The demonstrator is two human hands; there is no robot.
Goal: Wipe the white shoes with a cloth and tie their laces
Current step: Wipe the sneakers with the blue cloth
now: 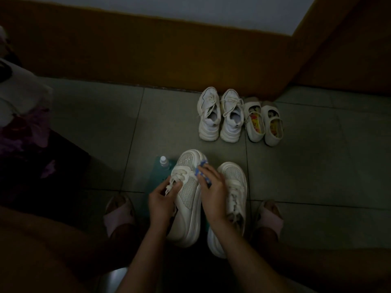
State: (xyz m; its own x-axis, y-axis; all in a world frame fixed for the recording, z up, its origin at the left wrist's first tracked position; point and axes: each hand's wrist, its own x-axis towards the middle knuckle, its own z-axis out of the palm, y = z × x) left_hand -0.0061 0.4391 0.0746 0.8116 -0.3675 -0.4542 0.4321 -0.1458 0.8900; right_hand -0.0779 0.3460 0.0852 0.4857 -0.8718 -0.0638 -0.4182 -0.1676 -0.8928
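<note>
Two white platform sneakers stand between my feet. My left hand (pixel 161 199) grips the left sneaker (pixel 188 193) at its laces and tongue and tips it onto its side. My right hand (pixel 212 191) holds a blue and white cloth (pixel 202 169) and presses it on that sneaker's upper near the toe. Just to the right, the other sneaker (pixel 234 182) rests on the floor with loose laces, partly hidden by my right forearm.
A small bottle with a white cap (pixel 164 161) stands on a teal mat (pixel 156 176) left of the shoes. By the brown wall (pixel 148 60) sit a second white sneaker pair (pixel 219 116) and white strap shoes (pixel 264 123). Fabric (pixel 21 115) lies at left.
</note>
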